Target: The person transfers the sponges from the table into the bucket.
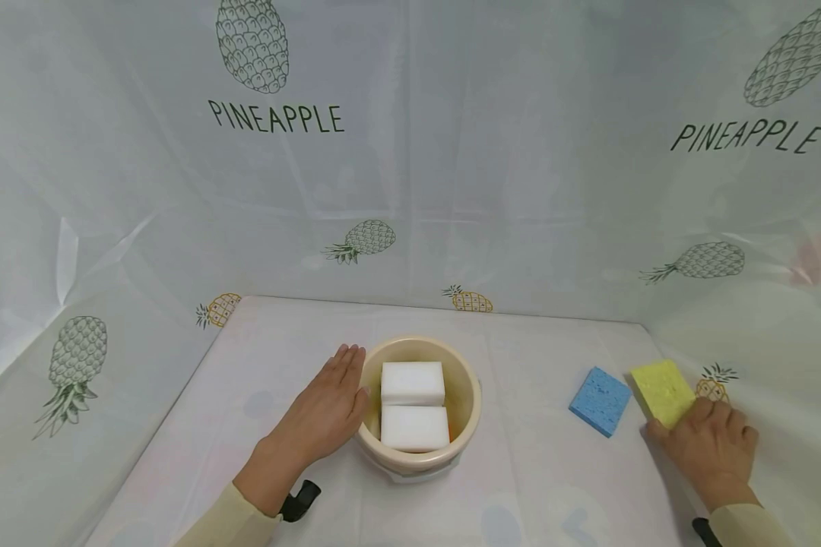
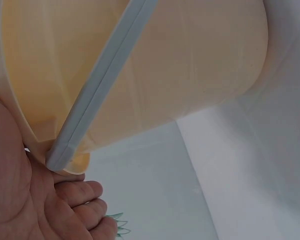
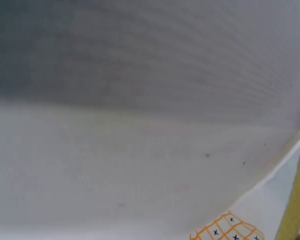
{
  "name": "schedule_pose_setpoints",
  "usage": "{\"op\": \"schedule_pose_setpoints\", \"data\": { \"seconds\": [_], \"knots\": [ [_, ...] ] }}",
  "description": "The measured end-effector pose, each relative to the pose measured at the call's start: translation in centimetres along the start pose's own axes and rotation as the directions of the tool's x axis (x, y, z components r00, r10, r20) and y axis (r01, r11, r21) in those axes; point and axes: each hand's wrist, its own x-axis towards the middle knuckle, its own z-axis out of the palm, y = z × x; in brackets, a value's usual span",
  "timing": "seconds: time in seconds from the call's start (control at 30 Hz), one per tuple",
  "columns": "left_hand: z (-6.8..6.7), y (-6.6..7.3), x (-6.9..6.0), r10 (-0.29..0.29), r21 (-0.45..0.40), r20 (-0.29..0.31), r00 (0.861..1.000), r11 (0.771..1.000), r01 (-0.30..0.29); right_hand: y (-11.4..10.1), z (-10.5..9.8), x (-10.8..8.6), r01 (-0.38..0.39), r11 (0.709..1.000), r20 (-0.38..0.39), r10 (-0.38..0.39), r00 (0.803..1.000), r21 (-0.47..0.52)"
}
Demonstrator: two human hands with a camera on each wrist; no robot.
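Note:
A cream bucket [image 1: 474, 403] with a grey handle [image 2: 102, 77] holds two white sponge blocks [image 1: 413, 384], one behind the other. My left hand [image 1: 324, 406] lies against the bucket's left rim with its fingers straight. In the left wrist view that palm touches the rim beside the handle's end. At the right, my right hand [image 1: 714, 448] pinches the near edge of a yellow sponge [image 1: 662, 391]. Only a strip of this sponge shows in the right wrist view. A blue sponge [image 1: 600, 401] lies on the table, left of the yellow one.
Plastic sheeting with pineapple prints [image 1: 410, 152] rises behind and on both sides of the table [image 1: 534, 365]. On the right, the sheeting stands close to my right hand. A small orange patch [image 1: 451, 429] shows inside the bucket beside the white blocks.

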Motion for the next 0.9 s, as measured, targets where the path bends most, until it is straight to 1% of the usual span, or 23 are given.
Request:
{"op": "schedule_pose_setpoints", "data": {
  "seconds": [0.2, 0.37, 0.53, 0.63, 0.83, 0.9],
  "knots": [
    [0.0, 0.0, 0.0, 0.003, -0.002, 0.001, 1.0, 1.0, -0.003, -0.4, -0.2, 0.3, 0.064, 0.997, -0.097, -0.06, 0.993, 0.033],
    [0.0, 0.0, 0.0, 0.009, -0.005, -0.004, 1.0, 1.0, -0.009, -1.0, -0.2, 0.6, 0.096, 0.994, -0.154, -0.088, 0.984, 0.047],
    [0.0, 0.0, 0.0, 0.01, 0.001, -0.002, 1.0, 1.0, -0.01, -1.8, -0.3, 0.9, 0.139, 0.989, -0.205, -0.127, 0.971, 0.046],
    [-0.1, -0.1, -0.1, 0.01, 0.004, -0.001, 1.0, 1.0, -0.01, -2.3, -0.3, 1.1, 0.185, 0.981, -0.245, -0.167, 0.955, 0.053],
    [-0.1, 0.0, -0.1, 0.009, 0.013, 0.002, 1.0, 1.0, -0.009, -3.7, -0.5, 1.7, 0.275, 0.959, -0.357, -0.233, 0.905, 0.069],
    [-0.1, 0.0, -0.1, 0.012, 0.019, 0.002, 1.0, 1.0, -0.012, -4.3, -0.7, 2.0, 0.295, 0.953, -0.375, -0.248, 0.893, 0.074]
  ]
}}
